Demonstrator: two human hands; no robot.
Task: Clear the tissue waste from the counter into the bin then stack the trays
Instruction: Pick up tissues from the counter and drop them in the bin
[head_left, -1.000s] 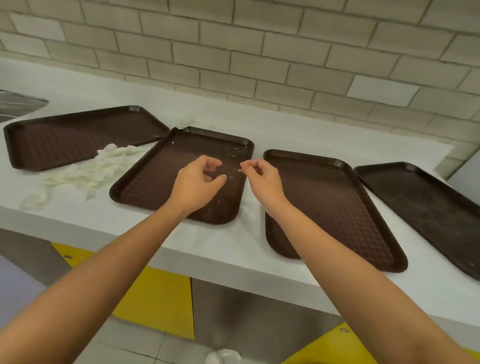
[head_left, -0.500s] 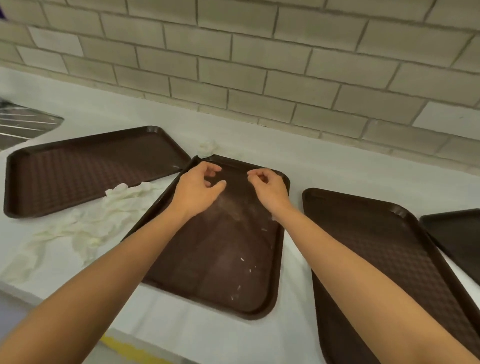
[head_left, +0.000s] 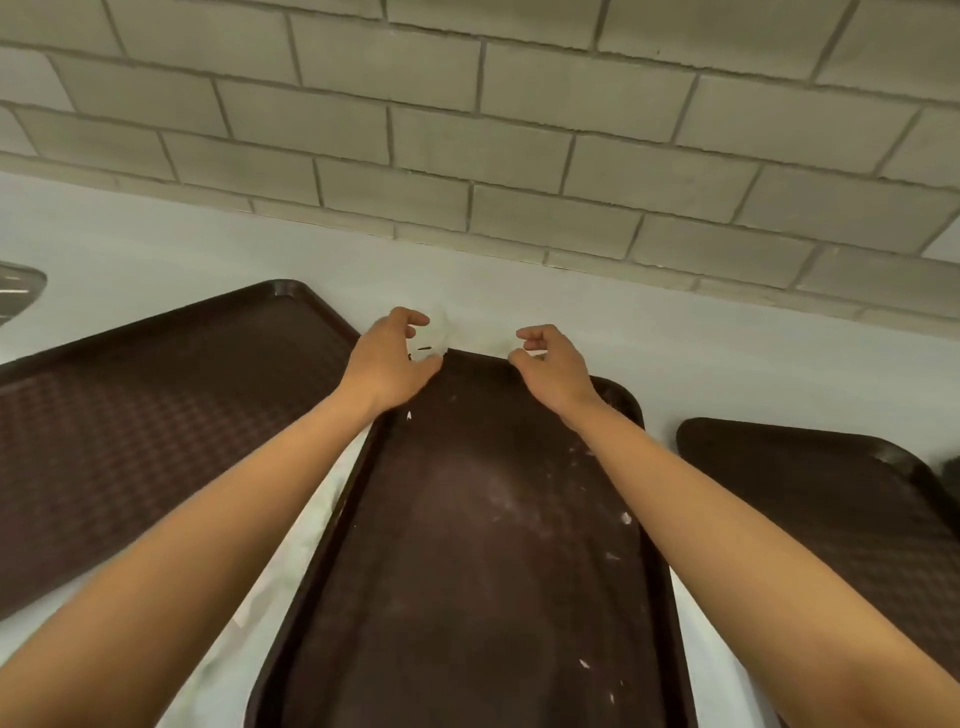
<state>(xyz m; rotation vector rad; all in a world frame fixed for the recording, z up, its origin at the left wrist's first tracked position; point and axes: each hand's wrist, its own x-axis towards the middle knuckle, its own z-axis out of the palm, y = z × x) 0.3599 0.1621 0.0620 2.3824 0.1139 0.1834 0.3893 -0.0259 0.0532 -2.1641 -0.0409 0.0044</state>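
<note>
1. The tissue scrap (head_left: 448, 326) is sitting on the counter (head_left: 727, 353) just past the fingertips, between the two hands, right behind the far rim of the middle tray (head_left: 467, 545). It's a crumpled blob fading into the white counter, so I'm not seeing any long axis or pointing end.
2. The tray's long axis is running from under the forearms straight away toward the wall (head_left: 519, 156), with its short edge at the fingertips.
3. The left hand (head_left: 387, 358) is hovering half-curled, thumb apart from the fingers, gripping nothing. The right hand (head_left: 553, 364) is curling thumb to finger at the rim, and I can't tell if it's pinching a crumb.
4. I'm guessing we're in the clearing step, stacking not begun. The next move is probably calling for a light pinch on the scrap without shoving it wallward.
5. What looks like more tissue (head_left: 244, 618) is lying under the left forearm, beside the left tray (head_left: 130, 441). Another tray (head_left: 831, 493) is sitting outside the right forearm.
</note>
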